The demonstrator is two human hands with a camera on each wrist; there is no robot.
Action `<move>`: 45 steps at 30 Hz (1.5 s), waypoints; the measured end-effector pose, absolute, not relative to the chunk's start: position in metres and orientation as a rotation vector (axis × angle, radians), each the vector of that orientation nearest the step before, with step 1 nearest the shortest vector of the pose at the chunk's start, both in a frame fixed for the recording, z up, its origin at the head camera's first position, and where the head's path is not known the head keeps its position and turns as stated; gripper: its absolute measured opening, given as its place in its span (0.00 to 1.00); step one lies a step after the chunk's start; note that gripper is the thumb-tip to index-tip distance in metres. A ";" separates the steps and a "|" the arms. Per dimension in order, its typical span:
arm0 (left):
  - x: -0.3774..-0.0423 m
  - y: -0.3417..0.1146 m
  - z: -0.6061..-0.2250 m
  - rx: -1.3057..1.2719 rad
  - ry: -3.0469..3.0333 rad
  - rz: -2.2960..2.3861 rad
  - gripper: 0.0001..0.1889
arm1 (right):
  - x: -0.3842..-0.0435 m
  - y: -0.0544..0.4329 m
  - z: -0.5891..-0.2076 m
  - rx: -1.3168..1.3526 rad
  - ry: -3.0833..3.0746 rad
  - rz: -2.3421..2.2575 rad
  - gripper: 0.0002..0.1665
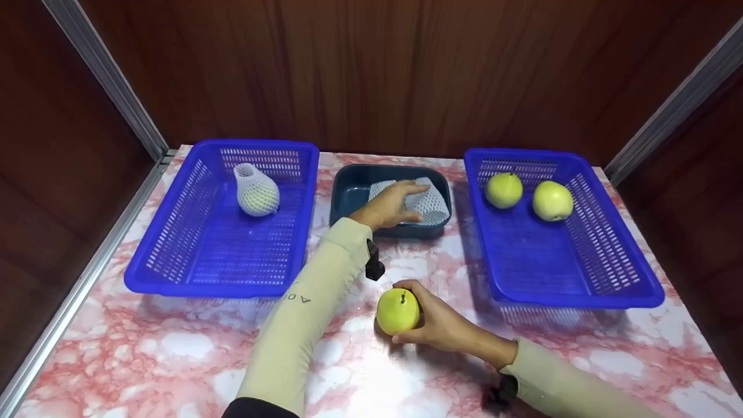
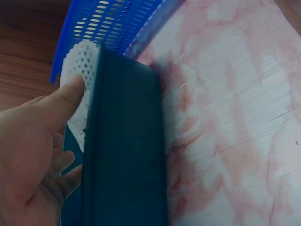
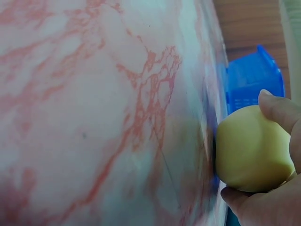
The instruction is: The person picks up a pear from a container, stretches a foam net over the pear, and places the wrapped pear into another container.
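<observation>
My right hand [image 1: 438, 325] grips a yellow-green pear [image 1: 398, 312], thumb on one side and fingers on the other, low over the marbled tabletop. The pear's stem points up. In the right wrist view, the same pear [image 3: 251, 150] shows between thumb and fingers. My left hand [image 1: 390, 207] reaches into a dark teal bin [image 1: 351, 200], its fingers spread over white foam net sleeves [image 1: 432, 203]. From the left wrist, the thumb overlaps a foam net [image 2: 82, 61] at the bin's rim, and the other fingertips are partly hidden behind the wall.
A blue basket [image 1: 215, 261] on the left holds one pear in a foam net [image 1: 258, 196]. Another blue basket [image 1: 531, 249] on the right holds two bare pears, one at its back left [image 1: 504, 190] and one beside it [image 1: 552, 201]. Wooden panels [image 1: 395, 75] close off the back and sides.
</observation>
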State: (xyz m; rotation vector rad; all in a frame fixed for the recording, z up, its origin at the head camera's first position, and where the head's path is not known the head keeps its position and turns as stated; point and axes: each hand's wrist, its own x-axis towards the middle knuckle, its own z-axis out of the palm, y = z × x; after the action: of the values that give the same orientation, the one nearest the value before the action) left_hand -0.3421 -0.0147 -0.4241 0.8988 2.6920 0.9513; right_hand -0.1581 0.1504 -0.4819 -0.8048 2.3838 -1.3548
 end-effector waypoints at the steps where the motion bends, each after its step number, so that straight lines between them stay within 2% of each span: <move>1: -0.342 -0.014 -0.425 0.900 2.698 0.923 0.36 | -0.158 0.150 -0.481 -0.804 2.385 -1.354 0.50; 13: -0.342 -0.012 -0.426 0.839 2.748 0.954 0.19 | -0.159 0.151 -0.483 -0.814 2.388 -1.355 0.50; 36: -0.348 -0.023 -0.408 0.775 2.800 1.302 0.17 | -0.158 0.152 -0.484 -0.840 2.398 -1.344 0.52; 45: -0.346 -0.033 -0.395 0.800 2.813 1.350 0.17 | -0.159 0.157 -0.479 -0.801 2.325 -1.384 0.58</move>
State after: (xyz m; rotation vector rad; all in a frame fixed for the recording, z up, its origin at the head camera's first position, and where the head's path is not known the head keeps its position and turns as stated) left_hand -0.3455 -0.0327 -0.3954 0.7999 2.8130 1.3501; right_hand -0.1594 0.1572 -0.4790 -0.8012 2.3250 -1.3844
